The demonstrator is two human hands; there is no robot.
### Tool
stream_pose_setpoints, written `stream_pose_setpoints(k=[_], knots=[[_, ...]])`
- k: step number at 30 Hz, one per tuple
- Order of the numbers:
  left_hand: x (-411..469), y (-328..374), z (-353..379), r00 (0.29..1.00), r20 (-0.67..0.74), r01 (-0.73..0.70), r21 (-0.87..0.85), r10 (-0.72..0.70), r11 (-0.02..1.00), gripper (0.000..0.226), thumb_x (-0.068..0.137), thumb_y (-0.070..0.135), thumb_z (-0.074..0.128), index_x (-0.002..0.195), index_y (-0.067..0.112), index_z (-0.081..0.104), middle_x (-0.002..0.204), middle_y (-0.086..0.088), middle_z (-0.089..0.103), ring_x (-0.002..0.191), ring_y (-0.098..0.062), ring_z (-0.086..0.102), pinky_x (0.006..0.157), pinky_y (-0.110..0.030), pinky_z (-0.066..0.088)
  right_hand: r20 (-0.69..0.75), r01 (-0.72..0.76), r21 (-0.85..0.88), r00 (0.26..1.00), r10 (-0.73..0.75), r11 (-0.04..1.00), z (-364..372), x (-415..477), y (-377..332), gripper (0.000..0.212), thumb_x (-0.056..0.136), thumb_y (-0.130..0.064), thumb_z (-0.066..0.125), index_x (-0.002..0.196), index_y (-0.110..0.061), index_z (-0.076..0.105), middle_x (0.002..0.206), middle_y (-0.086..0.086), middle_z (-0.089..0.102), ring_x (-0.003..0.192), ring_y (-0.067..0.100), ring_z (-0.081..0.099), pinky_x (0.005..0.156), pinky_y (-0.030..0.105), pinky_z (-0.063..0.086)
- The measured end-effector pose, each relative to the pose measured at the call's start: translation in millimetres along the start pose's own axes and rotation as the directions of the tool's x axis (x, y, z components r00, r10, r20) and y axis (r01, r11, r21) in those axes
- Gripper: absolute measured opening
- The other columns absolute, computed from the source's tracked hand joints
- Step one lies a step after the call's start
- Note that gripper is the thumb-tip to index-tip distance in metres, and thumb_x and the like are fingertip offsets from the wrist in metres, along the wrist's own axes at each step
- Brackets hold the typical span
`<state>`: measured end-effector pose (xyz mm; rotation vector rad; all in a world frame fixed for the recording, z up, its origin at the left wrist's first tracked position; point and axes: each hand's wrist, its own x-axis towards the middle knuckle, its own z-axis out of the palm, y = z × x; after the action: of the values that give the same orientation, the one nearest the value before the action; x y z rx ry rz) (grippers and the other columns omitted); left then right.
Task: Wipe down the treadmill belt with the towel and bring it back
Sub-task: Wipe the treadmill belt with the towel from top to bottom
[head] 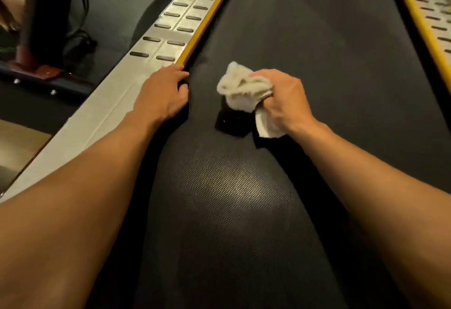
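On belt (317, 69), towel (240, 89) bunched in right hand (283, 99).

crumpled off-white cloth towel (240, 89) | black treadmill belt (317, 64), fine dotted weave | silver metal side rail (156, 47), dark oval slots, yellow edge strip (210, 16)

Both bare arms reach forward, the left hand (163, 91) pressed flat with fingers curled, the right hand (283, 99) fisted.
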<state>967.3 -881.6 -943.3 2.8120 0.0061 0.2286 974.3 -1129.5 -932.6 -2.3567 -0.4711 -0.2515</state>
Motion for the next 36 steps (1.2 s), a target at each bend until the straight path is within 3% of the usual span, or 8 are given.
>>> stream_pose_setpoints(k=[5,10,14,17,21,26,32,36], knots=[[-23,1,-4,0.999,0.03,-0.019,0.011,0.019,1.0,0.044,0.094,0.022,0.048,0.137,0.012,0.054,0.148,-0.005,0.044,0.135,-0.026,0.041,0.113,-0.039,0.03,0.061,-0.187,-0.264,0.976,0.21,0.946,1,-18,18,0.021,0.078,-0.014,0.051,0.091,-0.018,0.066,0.088,0.006,0.064,0.085,0.03,0.06,0.065,0.03,0.037],[-33,15,-1,0.999,0.011,0.033,0.091,-0.034,0.995,0.036,0.089,0.017,0.048,0.123,0.016,0.063,0.128,-0.011,0.056,0.113,-0.031,0.055,0.095,-0.045,0.048,0.17,0.214,0.074,0.96,-0.223,0.974,-8,-57,-16,0.036,0.066,-0.007,0.054,0.093,-0.022,0.073,0.098,-0.001,0.072,0.09,0.016,0.065,0.08,0.033,0.049],[-35,39,1,0.989,0.018,0.138,0.214,-0.145,0.967,0.025,0.092,0.017,0.048,0.103,0.007,0.068,0.109,-0.017,0.055,0.094,-0.035,0.058,0.078,-0.041,0.051,-0.004,-0.121,-0.225,0.992,0.123,0.967,-25,-22,35,0.023,0.068,-0.015,0.05,0.086,-0.019,0.063,0.09,0.004,0.066,0.085,0.032,0.062,0.07,0.04,0.051],[-26,61,4,0.971,0.041,0.221,0.202,-0.234,0.954,0.024,0.093,0.011,0.045,0.098,-0.003,0.064,0.112,-0.023,0.06,0.107,-0.039,0.055,0.091,-0.044,0.046,0.119,-0.049,-0.299,0.989,0.088,0.953,-6,-47,21,0.025,0.071,-0.016,0.059,0.095,-0.021,0.065,0.097,0.003,0.067,0.089,0.033,0.061,0.071,0.033,0.048],[-30,75,32,0.987,0.09,0.127,0.071,-0.133,0.989,0.042,0.095,0.016,0.041,0.134,0.008,0.051,0.146,-0.015,0.041,0.137,-0.034,0.034,0.114,-0.045,0.028,0.171,0.161,-0.166,0.976,-0.132,0.973,-30,-59,-5,0.026,0.075,-0.021,0.052,0.09,-0.016,0.073,0.095,0.005,0.072,0.09,0.032,0.066,0.075,0.034,0.051],[-29,87,55,0.999,-0.052,0.018,0.133,-0.011,0.991,0.045,0.097,0.023,0.038,0.139,0.009,0.048,0.146,-0.015,0.042,0.137,-0.032,0.034,0.119,-0.044,0.021,-0.069,-0.227,-0.308,0.974,0.217,0.924,-50,-22,62,0.023,0.072,-0.016,0.052,0.093,-0.02,0.059,0.091,0.001,0.063,0.09,0.032,0.058,0.069,0.035,0.041],[-29,93,55,0.999,-0.037,-0.025,0.109,0.029,0.994,0.044,0.098,0.023,0.039,0.14,0.012,0.047,0.146,-0.011,0.042,0.137,-0.028,0.035,0.119,-0.041,0.019,0.204,0.127,-0.244,0.976,-0.077,0.961,-32,-75,19,0.013,0.071,-0.009,0.055,0.085,-0.011,0.057,0.083,0.006,0.062,0.08,0.031,0.053,0.065,0.037,0.041],[-34,98,48,0.999,-0.027,0.02,0.103,-0.017,0.994,0.044,0.097,0.023,0.042,0.139,0.012,0.048,0.146,-0.01,0.042,0.138,-0.029,0.035,0.118,-0.04,0.021,-0.019,-0.056,-0.289,0.998,0.053,0.956,-47,-37,53,0.013,0.073,-0.009,0.046,0.084,-0.012,0.054,0.08,0.003,0.053,0.075,0.03,0.049,0.059,0.033,0.034]])
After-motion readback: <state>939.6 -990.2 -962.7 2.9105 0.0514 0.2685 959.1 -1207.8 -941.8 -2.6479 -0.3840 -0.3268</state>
